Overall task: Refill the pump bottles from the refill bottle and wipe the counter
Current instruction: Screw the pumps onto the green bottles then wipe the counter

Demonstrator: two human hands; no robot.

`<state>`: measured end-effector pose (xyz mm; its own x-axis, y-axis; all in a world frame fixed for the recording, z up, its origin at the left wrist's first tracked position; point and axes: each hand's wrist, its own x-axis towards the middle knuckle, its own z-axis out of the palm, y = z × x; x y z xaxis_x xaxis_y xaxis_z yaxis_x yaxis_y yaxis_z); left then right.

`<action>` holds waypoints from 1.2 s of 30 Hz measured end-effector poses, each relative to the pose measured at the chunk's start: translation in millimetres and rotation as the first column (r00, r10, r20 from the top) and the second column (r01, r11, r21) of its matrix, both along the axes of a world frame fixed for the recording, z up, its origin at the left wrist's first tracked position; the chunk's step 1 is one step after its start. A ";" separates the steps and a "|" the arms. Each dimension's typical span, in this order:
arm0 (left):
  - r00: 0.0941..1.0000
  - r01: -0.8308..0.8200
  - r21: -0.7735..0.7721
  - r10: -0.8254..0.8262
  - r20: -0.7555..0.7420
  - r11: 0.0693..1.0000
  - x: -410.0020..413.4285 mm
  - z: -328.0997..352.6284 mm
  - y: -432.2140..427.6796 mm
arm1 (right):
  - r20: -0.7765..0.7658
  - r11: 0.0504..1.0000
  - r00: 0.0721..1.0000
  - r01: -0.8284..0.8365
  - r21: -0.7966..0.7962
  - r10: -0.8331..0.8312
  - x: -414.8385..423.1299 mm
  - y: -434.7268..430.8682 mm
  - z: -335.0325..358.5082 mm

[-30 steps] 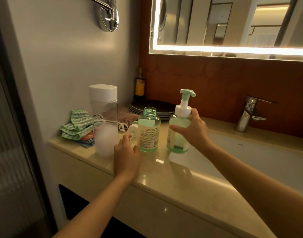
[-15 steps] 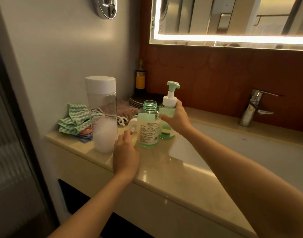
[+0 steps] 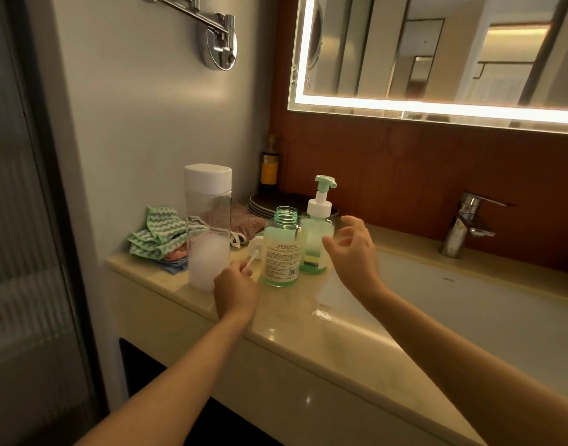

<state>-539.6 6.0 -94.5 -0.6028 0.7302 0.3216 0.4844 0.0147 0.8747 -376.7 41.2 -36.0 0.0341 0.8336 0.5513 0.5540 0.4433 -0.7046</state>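
An open green bottle with a white label and no pump stands on the beige counter. Just behind it to the right stands a second green bottle with its white and green pump head on. My right hand hovers beside that pump bottle, fingers spread, touching nothing. My left hand pinches the thin tube of the removed pump, which lies left of the open bottle. A tall clear refill bottle with a white cap stands further left.
Green striped cloths and a brown towel lie at the counter's back left. Dark plates and a small dark bottle sit in the corner. The white sink basin and chrome tap lie to the right.
My right hand set the pump bottle down behind the open bottle and let go. My left hand has taken hold of the loose pump's tube.
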 end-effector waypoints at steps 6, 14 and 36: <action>0.899 -0.030 0.130 -0.030 0.437 0.991 -5.3 26.9 -5.3 | 0.013 0.995 0.996 -0.091 -0.027 0.092 -17.6 -22.8 0.0; 0.809 -0.089 0.348 -0.136 0.572 0.933 -15.2 47.8 -20.7 | -0.054 0.913 0.950 -0.311 -0.262 0.308 -59.0 -41.0 6.8; 0.629 0.260 0.562 -0.580 0.519 0.785 -21.4 56.4 -31.8 | -0.615 0.931 0.771 -0.328 -0.160 0.166 -89.6 -11.0 99.1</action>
<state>-561.0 -25.8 -38.1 -0.4247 0.8524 0.3049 -0.3328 -0.4603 0.8230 -466.2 30.2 63.0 0.0540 0.9611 0.2709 -0.1030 0.2752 -0.9558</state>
